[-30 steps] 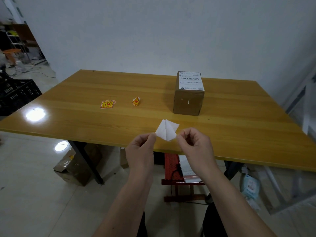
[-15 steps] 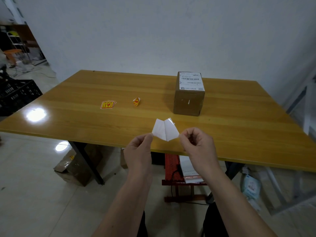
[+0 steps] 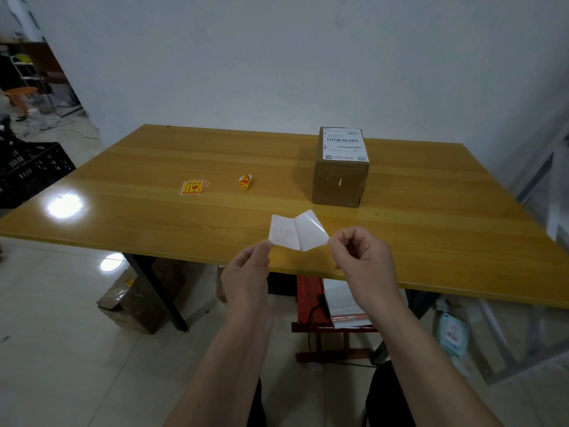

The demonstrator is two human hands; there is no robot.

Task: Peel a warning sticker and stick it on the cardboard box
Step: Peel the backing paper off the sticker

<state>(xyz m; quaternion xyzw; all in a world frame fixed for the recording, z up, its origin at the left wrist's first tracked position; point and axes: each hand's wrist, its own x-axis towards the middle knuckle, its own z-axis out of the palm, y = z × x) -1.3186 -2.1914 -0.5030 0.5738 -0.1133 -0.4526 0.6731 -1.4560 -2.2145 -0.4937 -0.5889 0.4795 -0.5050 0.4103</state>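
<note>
Above the table's near edge I hold a sticker sheet (image 3: 297,231) whose white sides face me, split into two flaps joined at a crease. My left hand (image 3: 248,271) pinches the left flap's lower corner. My right hand (image 3: 361,257) pinches the right, glossier flap's corner. Which flap is sticker and which is backing I cannot tell. The cardboard box (image 3: 341,180) stands upright farther back to the right, a white shipping label on its top.
On the wooden table (image 3: 431,217) a small stack of red-and-yellow warning stickers (image 3: 193,187) lies at the left, and a crumpled yellow sticker (image 3: 245,182) sits beside it. A red stool, boxes and a black crate are on the floor around the table.
My hands have moved apart and the two white flaps have spread wider, opening from a narrow fold into a broad V. The sheet also rose slightly.
</note>
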